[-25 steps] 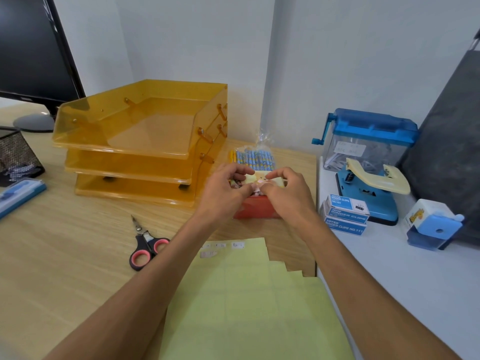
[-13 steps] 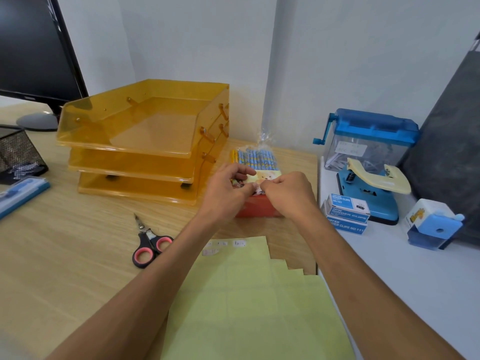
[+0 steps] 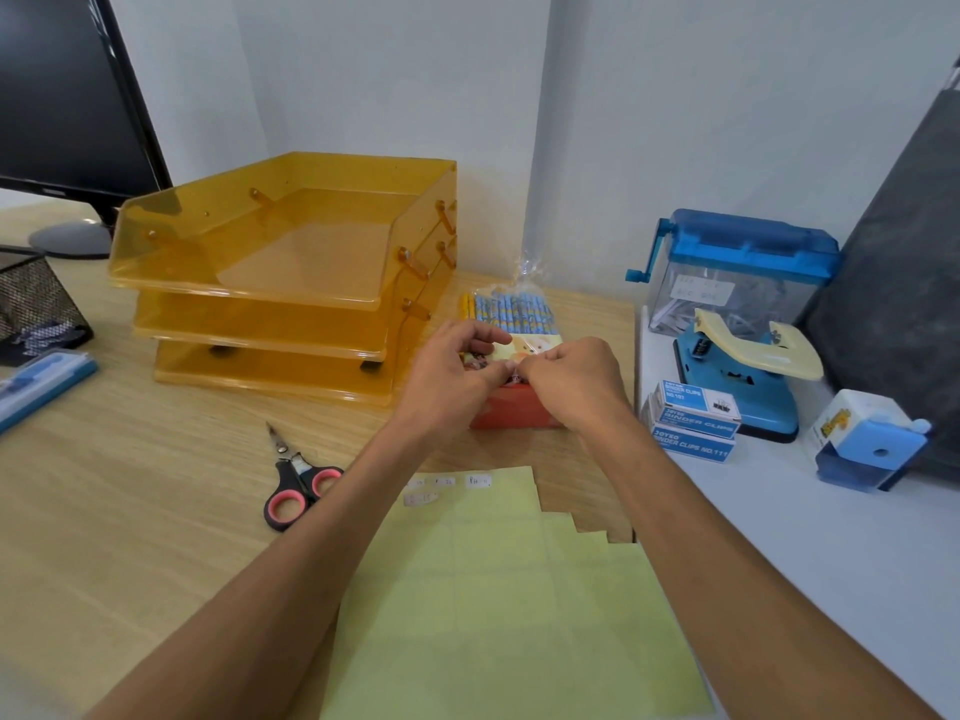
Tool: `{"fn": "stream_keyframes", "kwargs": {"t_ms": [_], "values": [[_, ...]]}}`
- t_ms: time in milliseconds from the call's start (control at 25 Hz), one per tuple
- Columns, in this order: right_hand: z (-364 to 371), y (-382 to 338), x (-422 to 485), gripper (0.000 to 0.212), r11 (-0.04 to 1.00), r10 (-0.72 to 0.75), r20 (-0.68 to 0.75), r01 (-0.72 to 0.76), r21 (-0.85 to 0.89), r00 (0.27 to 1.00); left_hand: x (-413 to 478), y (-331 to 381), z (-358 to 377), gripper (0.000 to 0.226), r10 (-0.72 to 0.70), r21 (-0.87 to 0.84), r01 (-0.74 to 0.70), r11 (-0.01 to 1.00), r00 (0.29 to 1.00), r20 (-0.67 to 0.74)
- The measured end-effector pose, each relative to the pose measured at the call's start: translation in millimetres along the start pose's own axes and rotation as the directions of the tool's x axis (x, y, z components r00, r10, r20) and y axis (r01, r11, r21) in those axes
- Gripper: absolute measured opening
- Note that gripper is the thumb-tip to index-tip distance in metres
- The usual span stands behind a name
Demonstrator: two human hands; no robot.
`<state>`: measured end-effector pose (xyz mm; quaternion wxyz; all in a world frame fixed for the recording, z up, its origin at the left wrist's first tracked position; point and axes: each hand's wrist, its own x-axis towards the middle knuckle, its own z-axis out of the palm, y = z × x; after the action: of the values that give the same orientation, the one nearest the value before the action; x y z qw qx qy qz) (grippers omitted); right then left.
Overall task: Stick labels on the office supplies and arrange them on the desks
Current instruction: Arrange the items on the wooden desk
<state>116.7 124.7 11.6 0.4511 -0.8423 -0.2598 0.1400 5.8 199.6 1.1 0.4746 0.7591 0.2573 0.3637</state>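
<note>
Since a second ago the right hand (image 3: 576, 381) has curled its fingers in and drawn closer to the left hand (image 3: 452, 376), so the fingertips of both now meet over the near end of the pencil pack (image 3: 511, 309).

Pale walls (image 3: 389, 70) meet in a corner behind two desks set edge to edge: a wooden desk (image 3: 130, 511) on the left and a white desk (image 3: 779, 537) on the right. A dark monitor (image 3: 62, 96) stands at the far left and a dark board (image 3: 893, 304) leans at the far right.

An amber tray stack (image 3: 291, 283) of three tiers sits on the wood, just left of the hands. A yellow-green label sheet (image 3: 519, 615) lies near the person, partly under both forearms, with a few small white labels (image 3: 478, 481) at its far edge.

On the white desk stand a blue shredder (image 3: 743, 267), a blue hole punch (image 3: 753, 376) in front of it, two stacked binder clip boxes (image 3: 693, 418) and a pale blue sharpener (image 3: 867, 439). A mesh holder (image 3: 36, 304) and a blue case (image 3: 41, 381) sit at the left edge; scissors (image 3: 296, 480) lie closed beside the left forearm.

The pencil pack rests on a red box (image 3: 514, 410) between the tray stack and the white desk. Both hands, fingers bent, pinch at its near end; they cover that spot, so whether a label sits between the fingertips cannot be told.
</note>
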Motion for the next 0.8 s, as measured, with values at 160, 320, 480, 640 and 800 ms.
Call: {"fn": "stream_keyframes", "kwargs": {"t_ms": [160,320,480,640,800], "values": [[0,3,1,0.039,1.000,-0.026,0.000,0.026,0.015,1.000,-1,3,0,0.020,-0.016,-0.008,0.016,1.000,1.000,0.003],[-2,1,-3,0.027,0.999,-0.051,-0.005,0.051,0.000,0.999,-2,5,-1,0.023,-0.025,-0.021,0.025,0.999,1.000,0.014],[-11,-4,-12,0.018,0.998,-0.054,-0.002,0.054,0.011,0.999,-3,8,-1,0.025,-0.033,-0.027,0.033,0.999,0.999,0.018],[-18,-6,-17,0.033,0.998,-0.039,0.011,0.039,0.057,0.999,-4,10,0,0.023,-0.057,-0.042,0.058,0.997,0.998,0.023],[-17,-5,-18,0.033,0.995,-0.049,0.014,0.048,0.092,0.999,-5,12,-1,0.021,-0.065,-0.050,0.066,0.997,0.998,0.028]]}}
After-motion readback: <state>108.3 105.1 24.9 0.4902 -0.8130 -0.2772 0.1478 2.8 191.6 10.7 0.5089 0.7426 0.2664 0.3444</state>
